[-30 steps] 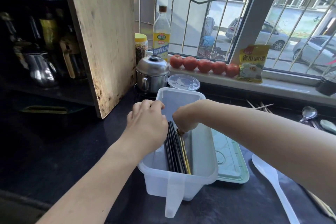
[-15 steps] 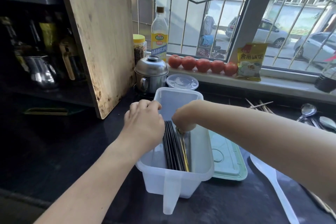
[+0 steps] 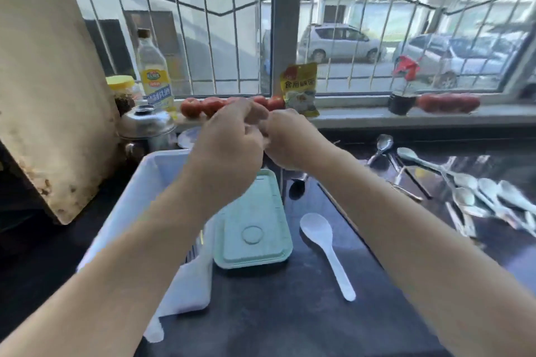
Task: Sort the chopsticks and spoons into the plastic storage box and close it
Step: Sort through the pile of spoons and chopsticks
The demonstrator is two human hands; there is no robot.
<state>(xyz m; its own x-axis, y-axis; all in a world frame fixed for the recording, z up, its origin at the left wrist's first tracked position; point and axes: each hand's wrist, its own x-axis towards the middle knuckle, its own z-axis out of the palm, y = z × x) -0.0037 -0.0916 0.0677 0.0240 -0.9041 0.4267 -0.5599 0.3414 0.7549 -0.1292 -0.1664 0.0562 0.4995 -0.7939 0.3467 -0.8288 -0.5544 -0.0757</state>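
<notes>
Above the plastic storage box (image 3: 162, 182) on the dark counter (image 3: 275, 313), my left hand (image 3: 229, 151) and right hand (image 3: 290, 142) meet, fingers curled; blur hides whether either grip holds anything. Spoons (image 3: 470, 194) wait at right, green lid (image 3: 252, 229) beside the box. I judge spoons come next.

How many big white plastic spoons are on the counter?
1. The white plastic spoon lies on the dark counter, right of the green lid, bowl toward the window. The right arm may hide others.
</notes>
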